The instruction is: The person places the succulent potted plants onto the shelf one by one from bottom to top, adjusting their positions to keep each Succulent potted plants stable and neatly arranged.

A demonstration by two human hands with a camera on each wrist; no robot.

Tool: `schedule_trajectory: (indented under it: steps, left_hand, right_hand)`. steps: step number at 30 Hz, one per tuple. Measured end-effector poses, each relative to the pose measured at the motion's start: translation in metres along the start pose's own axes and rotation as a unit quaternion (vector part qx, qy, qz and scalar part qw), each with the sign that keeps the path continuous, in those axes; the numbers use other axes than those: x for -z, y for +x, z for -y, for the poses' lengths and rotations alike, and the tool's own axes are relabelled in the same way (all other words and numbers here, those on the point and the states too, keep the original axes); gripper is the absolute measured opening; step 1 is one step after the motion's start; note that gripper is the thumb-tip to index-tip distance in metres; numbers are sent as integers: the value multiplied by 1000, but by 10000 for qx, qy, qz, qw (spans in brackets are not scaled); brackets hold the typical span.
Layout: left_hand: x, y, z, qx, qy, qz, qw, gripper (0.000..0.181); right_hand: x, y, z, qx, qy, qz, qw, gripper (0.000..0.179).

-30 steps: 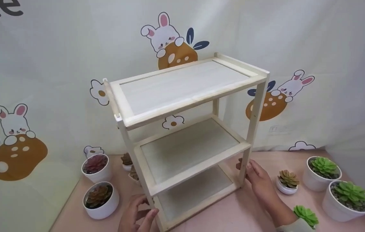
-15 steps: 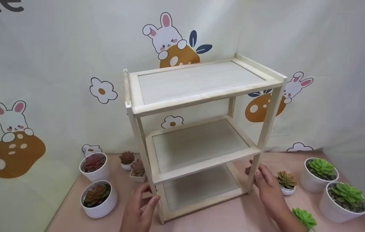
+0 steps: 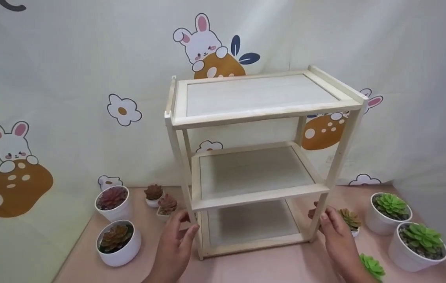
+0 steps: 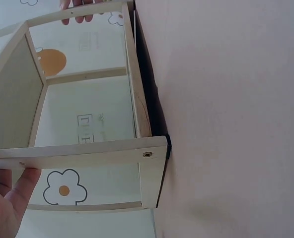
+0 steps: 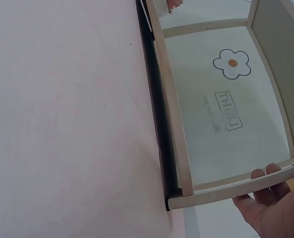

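Note:
Between my two hands stands a pale wooden three-tier shelf (image 3: 260,96), with nothing on its boards. Low on its left front post, my left hand (image 3: 176,243) grips the wood, thumb in front and fingers behind. The left wrist view shows this hand (image 4: 10,201) around the post, above a screw hole near the foot. On the opposite side my right hand (image 3: 339,237) holds the right front post, its fingers wrapped behind it. In the right wrist view the fingertips (image 5: 272,168) show over the post's edge. A dark strip runs under the base; whether every foot touches the table cannot be told.
Potted succulents stand on the pink table (image 3: 270,271): a dark red one (image 3: 113,198) and a brown one (image 3: 117,237) at left, green ones (image 3: 419,237) at right. Two small pots sit behind my left hand. A rabbit-print cloth (image 3: 77,78) hangs behind.
The shelf has shifted right in the head view and turned so its front faces me more squarely. Both hands have moved with it, keeping their grip on the posts.

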State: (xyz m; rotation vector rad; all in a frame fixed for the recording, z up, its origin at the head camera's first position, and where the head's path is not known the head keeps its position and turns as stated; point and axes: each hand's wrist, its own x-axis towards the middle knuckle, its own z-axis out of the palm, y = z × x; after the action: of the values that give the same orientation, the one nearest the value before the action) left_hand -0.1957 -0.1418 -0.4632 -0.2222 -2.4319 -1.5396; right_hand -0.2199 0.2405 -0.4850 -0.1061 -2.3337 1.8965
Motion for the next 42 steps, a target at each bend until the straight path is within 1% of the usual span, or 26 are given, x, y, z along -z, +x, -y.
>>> schedule_trajectory:
  steps: [2,5,9,13,19,22,26,29,32,35,40,42]
  left_hand:
    - [-2,3,1,-33,-46,-26,10000,34]
    - [-4,8,3,-207,-136,-71,9997,34]
    - [-8,15,5,-363,-215,-82,9991,35]
    - [-11,21,5,-268,-241,-66,9993,36]
    - [-12,29,5,-195,-264,-17,9995,38]
    - [-13,34,5,-68,-202,-37,9998,38]
    - [-14,39,7,-69,-167,-45,9998,38]
    - [-15,41,7,-107,-179,-37,9998,37]
    - [-16,43,6,-64,-166,-32,9998,37]
    - [-16,45,7,-54,-165,-10,9998,37]
    - [-16,48,11,-238,-171,86,9995,36]
    - [-16,49,13,-302,-211,158,9992,38]
  right_hand:
    - [1,-1,0,-112,16,16,9999,44]
    - [3,-3,0,-204,61,4,9998,44]
    - [4,-3,0,-145,15,-68,9999,43]
    - [6,-4,0,-83,-90,-127,9998,43]
    - [5,-6,0,-42,-36,-205,9998,43]
    - [4,-6,-1,-179,-29,-168,9997,43]
    - [5,-5,0,-337,-164,-164,9992,44]
    - [5,-4,1,-316,-183,-204,9991,43]
    - [5,-4,2,-241,-167,-232,9993,42]
    - [6,-3,1,-175,-289,-239,9991,42]
    - [6,-3,-1,-26,-514,-241,9984,45]
    - [7,-3,-2,53,-522,-218,9984,45]
